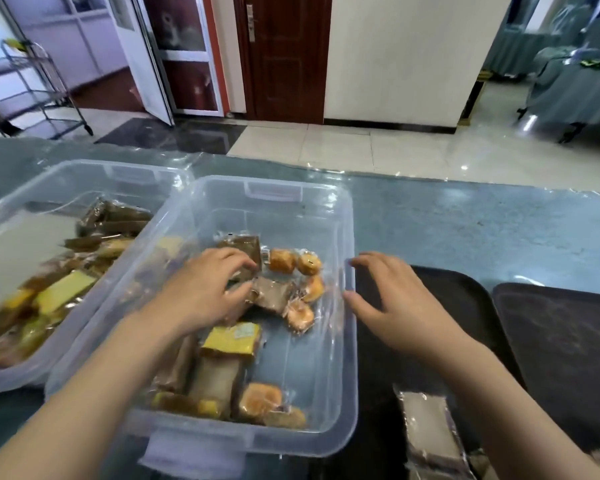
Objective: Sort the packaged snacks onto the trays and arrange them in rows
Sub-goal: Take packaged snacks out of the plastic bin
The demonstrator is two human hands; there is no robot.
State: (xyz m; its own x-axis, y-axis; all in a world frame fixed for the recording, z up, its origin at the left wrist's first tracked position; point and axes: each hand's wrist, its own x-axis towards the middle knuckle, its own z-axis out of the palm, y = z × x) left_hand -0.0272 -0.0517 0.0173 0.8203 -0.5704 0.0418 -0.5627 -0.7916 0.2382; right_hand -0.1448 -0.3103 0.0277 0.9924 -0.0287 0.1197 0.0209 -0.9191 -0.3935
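Note:
A clear plastic bin (347,341) in front of me holds several wrapped snacks: brown cakes, yellow cakes (231,340) and round golden buns (293,261). My left hand (205,289) is inside the bin, its fingers curled round a brown wrapped cake (243,251). My right hand (392,299) hovers with spread fingers at the bin's right wall, above a dark tray (465,299), and holds nothing. One grey-brown wrapped cake (430,431) lies on that tray near its front.
A second clear bin (84,168) full of snacks stands to the left. A second dark tray (561,341) lies at the far right. All rest on a blue-green table (465,230). Beyond the table edge are tiled floor, a metal cart (39,91) and doors.

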